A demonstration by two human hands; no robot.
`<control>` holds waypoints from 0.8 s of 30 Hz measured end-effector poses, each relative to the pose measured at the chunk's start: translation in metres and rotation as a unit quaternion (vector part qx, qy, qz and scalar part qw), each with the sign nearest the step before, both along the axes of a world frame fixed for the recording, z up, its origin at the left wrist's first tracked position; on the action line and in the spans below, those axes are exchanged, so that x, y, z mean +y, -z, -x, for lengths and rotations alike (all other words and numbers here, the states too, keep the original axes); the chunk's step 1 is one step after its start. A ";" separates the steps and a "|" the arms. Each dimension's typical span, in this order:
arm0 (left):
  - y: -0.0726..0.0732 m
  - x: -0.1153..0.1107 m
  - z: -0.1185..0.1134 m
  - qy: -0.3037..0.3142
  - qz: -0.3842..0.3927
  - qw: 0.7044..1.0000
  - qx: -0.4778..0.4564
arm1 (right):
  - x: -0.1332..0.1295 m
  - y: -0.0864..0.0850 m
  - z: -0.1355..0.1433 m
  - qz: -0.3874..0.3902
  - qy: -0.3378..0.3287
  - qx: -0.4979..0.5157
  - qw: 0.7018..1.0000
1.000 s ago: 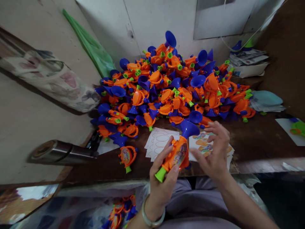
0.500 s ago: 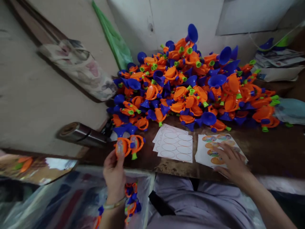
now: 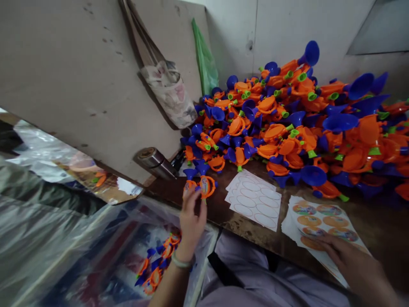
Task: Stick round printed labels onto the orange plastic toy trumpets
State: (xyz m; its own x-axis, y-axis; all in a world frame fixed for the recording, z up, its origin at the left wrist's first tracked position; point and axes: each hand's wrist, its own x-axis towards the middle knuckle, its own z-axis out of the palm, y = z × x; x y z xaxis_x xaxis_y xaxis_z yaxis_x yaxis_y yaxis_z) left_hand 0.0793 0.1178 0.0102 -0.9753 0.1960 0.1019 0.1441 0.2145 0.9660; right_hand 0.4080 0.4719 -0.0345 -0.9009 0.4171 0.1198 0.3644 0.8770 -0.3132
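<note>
Two orange horns with blue bells lie left on the tabletop, the left hand at one; the right hand touches a sticker sheet. I cannot tell either grip.

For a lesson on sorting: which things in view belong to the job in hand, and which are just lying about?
Seemingly the job's:
- toy horns
- sticker sheets
- plastic-lined bin of horns

Seemingly unrelated:
- metal flask
- flowery bag, hanging
- green bag
</note>
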 end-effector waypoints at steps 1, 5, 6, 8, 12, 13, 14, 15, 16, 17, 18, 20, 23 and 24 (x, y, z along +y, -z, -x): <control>-0.004 0.011 -0.015 0.072 -0.026 0.996 -0.049 | 0.000 -0.007 0.005 0.028 0.022 0.001 0.999; -0.011 0.066 -0.072 0.302 -0.067 0.927 -0.211 | -0.002 -0.036 0.017 0.101 0.063 0.038 0.992; -0.010 0.081 -0.082 0.340 -0.074 0.904 -0.248 | -0.003 -0.043 0.018 0.098 0.068 0.057 0.991; -0.009 0.107 -0.093 0.390 -0.095 0.857 -0.322 | -0.009 -0.055 0.019 0.069 0.032 0.106 0.992; -0.017 0.137 -0.090 0.386 -0.211 0.773 -0.457 | -0.041 -0.072 0.031 0.030 -0.214 0.175 0.961; -0.021 0.137 -0.086 0.368 -0.228 0.776 -0.459 | -0.050 -0.074 0.035 0.021 -0.241 0.197 0.950; -0.026 0.136 -0.083 0.348 -0.232 0.794 -0.442 | -0.060 -0.076 0.039 0.012 -0.220 0.226 0.949; -0.031 0.133 -0.081 0.330 -0.227 0.817 -0.416 | -0.067 -0.077 0.043 0.011 -0.182 0.247 0.952; -0.035 0.129 -0.079 0.314 -0.219 0.840 -0.384 | -0.074 -0.077 0.046 0.022 -0.128 0.266 0.955; -0.039 0.125 -0.078 0.300 -0.211 0.863 -0.348 | -0.078 -0.077 0.050 0.047 -0.070 0.281 0.956; -0.042 0.120 -0.077 0.287 -0.205 0.883 -0.308 | -0.082 -0.077 0.054 0.086 -0.020 0.292 0.952; -0.047 0.113 -0.078 0.277 -0.204 0.910 -0.233 | -0.087 -0.075 0.064 0.192 0.050 0.311 0.930; -0.050 0.107 -0.081 0.286 -0.200 0.926 -0.146 | -0.094 -0.070 0.081 0.377 0.066 0.308 0.871; -0.051 0.105 -0.081 0.294 -0.194 0.927 -0.128 | -0.097 -0.069 0.086 0.430 0.065 0.309 0.846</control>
